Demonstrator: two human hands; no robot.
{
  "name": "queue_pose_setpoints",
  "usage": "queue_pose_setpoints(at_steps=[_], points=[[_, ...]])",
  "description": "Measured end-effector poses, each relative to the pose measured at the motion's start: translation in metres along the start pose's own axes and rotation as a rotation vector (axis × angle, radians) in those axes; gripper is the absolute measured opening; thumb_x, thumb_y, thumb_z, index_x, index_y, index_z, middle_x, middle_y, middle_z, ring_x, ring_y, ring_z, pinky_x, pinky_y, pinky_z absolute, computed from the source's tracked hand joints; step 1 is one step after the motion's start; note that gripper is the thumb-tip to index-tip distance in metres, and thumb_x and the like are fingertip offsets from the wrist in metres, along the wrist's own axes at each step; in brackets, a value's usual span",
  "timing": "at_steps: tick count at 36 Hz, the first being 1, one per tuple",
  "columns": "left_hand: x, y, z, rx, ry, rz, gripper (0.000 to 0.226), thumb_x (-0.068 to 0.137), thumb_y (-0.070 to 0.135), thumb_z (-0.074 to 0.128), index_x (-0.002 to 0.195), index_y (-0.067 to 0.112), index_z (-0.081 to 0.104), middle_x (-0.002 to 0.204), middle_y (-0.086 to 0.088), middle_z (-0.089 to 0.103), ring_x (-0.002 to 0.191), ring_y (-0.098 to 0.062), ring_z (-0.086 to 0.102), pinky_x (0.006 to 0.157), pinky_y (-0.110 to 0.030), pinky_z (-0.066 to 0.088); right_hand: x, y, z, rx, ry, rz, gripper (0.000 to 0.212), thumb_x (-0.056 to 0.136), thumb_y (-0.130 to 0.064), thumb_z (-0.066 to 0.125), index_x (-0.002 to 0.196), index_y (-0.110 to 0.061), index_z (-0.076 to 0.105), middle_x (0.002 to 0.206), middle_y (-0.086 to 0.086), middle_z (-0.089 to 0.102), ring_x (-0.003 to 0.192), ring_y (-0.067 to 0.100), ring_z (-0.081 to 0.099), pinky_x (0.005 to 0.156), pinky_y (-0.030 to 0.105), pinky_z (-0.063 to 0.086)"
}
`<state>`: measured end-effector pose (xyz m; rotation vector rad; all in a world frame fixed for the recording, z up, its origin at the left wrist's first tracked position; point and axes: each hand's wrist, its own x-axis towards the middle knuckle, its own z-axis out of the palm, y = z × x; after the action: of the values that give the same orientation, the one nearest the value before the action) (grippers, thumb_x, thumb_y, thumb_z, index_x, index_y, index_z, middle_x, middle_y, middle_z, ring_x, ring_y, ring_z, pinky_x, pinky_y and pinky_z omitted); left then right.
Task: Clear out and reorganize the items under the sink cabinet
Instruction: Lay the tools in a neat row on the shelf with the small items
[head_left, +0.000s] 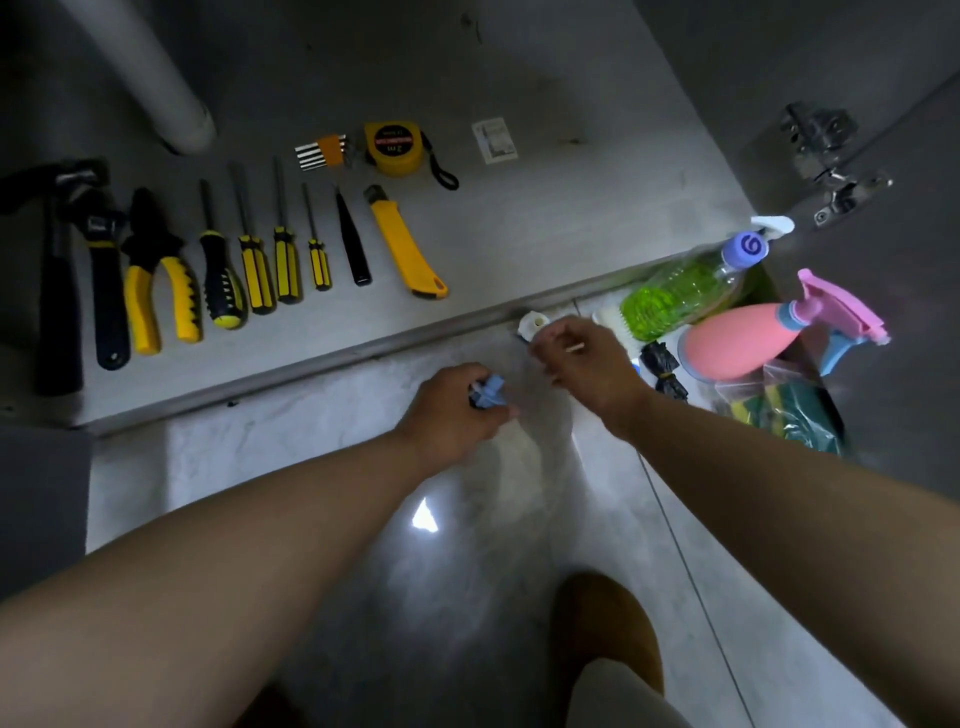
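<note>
**Small bits being gathered at the cabinet's edge**

The tools, from hammer (57, 291) to knife (405, 244), lie in a neat row on the cabinet floor (545, 218), with the tape (393, 148) behind them. That part looks done. The step in hand seems to be sorting the small loose items on the tiles (363, 519) in front.

The left hand (452, 410) has its fingers curled tight round a blue piece (488, 391). The right hand (587, 364), just beside a white cap (532, 325) at the cabinet lip, pinches a thin pale stick (574, 347); what it is cannot be told.

The green bottle (680, 296), pink sprayer (743, 343) and bag (779, 405) are crowded at the right. Next, both small pieces probably need a place inside, set down without disturbing the row.
</note>
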<state>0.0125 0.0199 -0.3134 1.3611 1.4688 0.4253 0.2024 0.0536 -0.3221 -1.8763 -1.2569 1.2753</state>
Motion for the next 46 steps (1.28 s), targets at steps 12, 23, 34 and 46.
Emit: queue_pose_setpoints(at_steps=[12,23,34,46], points=[[-0.017,0.008,-0.058,0.020,-0.186,-0.075,0.036,0.080,0.023,0.086,0.113,0.017,0.071,0.109,0.004,0.074,0.103,-0.015,0.071,0.081,-0.019,0.056,0.023,0.001,0.026,-0.831,-0.050,-0.248,0.018,0.085,-0.011,0.063,0.103,-0.010,0.062,0.110,0.019,0.056,0.099,0.040,0.062,0.083,0.038,0.049],[-0.021,0.061,-0.133,-0.004,-0.134,0.004,0.049,0.075,0.023,0.090,0.119,0.020,0.068,0.115,0.003,0.074,0.108,-0.015,0.069,0.101,-0.035,0.055,-0.024,-0.084,-0.008,-0.511,-0.264,-0.453,0.013,0.074,-0.021,0.074,0.077,-0.018,0.062,0.065,-0.008,0.060,0.059,0.004,0.053,0.059,0.019,0.042],[-0.009,0.050,-0.141,-0.457,0.219,0.004,0.034,0.077,0.010,0.087,0.101,0.027,0.071,0.099,0.003,0.078,0.094,-0.010,0.073,0.085,-0.024,0.060,0.062,-0.177,0.011,-0.650,0.028,-0.423,0.013,0.082,-0.027,0.076,0.086,-0.018,0.068,0.091,0.004,0.072,0.088,0.023,0.067,0.076,0.030,0.053],[-0.011,0.030,-0.147,-0.558,0.175,-0.089,0.045,0.083,-0.001,0.079,0.124,0.006,0.064,0.119,-0.014,0.072,0.108,-0.028,0.072,0.098,-0.043,0.057,0.084,-0.185,0.054,-0.674,0.082,-0.413,0.023,0.090,-0.018,0.067,0.108,-0.005,0.073,0.109,0.015,0.072,0.104,0.030,0.065,0.070,0.022,0.041]])
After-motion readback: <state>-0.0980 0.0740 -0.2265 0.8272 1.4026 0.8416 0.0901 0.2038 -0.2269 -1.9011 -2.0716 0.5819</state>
